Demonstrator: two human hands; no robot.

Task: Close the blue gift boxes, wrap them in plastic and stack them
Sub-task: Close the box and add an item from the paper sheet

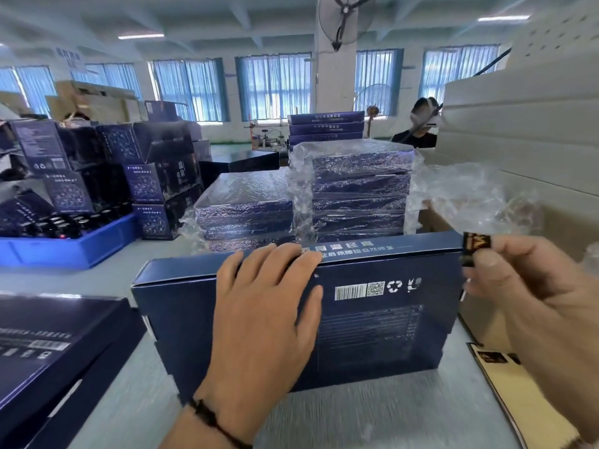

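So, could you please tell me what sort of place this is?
Probably a factory packing floor: stacks of plastic-wrapped blue gift boxes, a blue bin of dark bottles, and cardboard cartons by the windows.

A blue plastic bin (pixel 69 251) of dark bottles sits far left on the counter (pixel 340 413). A wall fan (pixel 345 19) hangs on the far pillar (between curtained windows (pixel 274 85)). White foam panels (pixel 522 124) stack at right, beside a seated person (pixel 418 131).

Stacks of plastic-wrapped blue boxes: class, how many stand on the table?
2: a taller stack behind the box under the hands, and a lower stack touching its left side. Others may be hidden behind.
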